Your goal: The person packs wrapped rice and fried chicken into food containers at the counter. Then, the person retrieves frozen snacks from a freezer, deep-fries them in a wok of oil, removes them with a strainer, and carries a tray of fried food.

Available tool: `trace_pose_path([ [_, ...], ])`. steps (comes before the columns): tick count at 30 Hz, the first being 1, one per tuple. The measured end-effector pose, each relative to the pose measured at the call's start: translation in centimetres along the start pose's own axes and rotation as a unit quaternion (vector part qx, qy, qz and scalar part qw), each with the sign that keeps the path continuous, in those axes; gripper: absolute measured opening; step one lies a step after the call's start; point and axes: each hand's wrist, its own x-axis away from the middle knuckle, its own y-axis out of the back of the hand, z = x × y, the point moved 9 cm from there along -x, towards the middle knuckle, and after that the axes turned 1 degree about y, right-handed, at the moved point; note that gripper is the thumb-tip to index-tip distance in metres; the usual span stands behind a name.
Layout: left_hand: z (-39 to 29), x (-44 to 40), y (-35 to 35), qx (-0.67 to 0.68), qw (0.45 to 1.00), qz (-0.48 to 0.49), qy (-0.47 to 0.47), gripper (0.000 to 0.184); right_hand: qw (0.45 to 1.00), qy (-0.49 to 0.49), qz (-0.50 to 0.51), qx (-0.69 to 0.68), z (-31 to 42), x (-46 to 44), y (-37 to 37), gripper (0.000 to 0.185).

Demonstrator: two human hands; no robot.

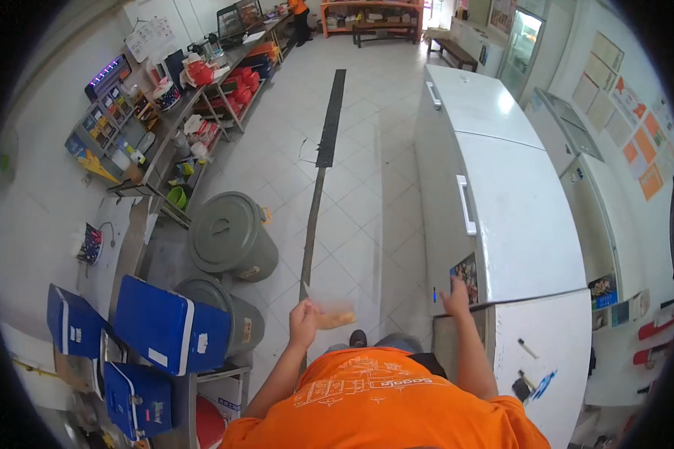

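My left hand (302, 323) is closed on the edge of a small clear plastic bag (335, 318). Something tan or yellowish lies in the bag's lower part; its kind is too blurred to tell. My right hand (457, 298) reaches forward with its fingers apart and nothing visible in it. It is beside the front of a white chest freezer (517, 217), over a colourful picture sticker (465, 273). Whether the fingertips touch the sticker I cannot tell.
Lidded grey bins (228, 232) and blue cooler boxes (174, 325) line the left side, below a long cluttered counter (180, 112). At my right, a white top (539, 359) bears pens. A dark floor strip (331, 120) runs ahead. Far off stands a person in orange (299, 9).
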Motion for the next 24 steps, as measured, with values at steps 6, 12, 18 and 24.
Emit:
trace_pose_path([
  [6,-1.2,-10.0,-5.7,-0.078,0.986,-0.149,0.007,0.030,0.990,0.015,-0.098,0.101,3.7,-20.7,4.6,0.083],
  [12,0.5,-16.4,-10.9,-0.034,0.975,-0.145,0.164,0.027,0.977,-0.200,0.068,0.023,-7.0,-34.3,-1.8,0.100],
  [18,-2.7,-22.8,-22.4,-0.004,0.988,0.055,0.145,0.034,0.986,-0.078,0.124,0.079,-8.1,-37.0,3.3,0.067],
  [24,-3.9,-28.4,-40.6,-0.001,0.938,0.334,0.097,0.035,0.979,-0.171,0.105,-0.046,1.8,-38.6,31.0,0.068],
])
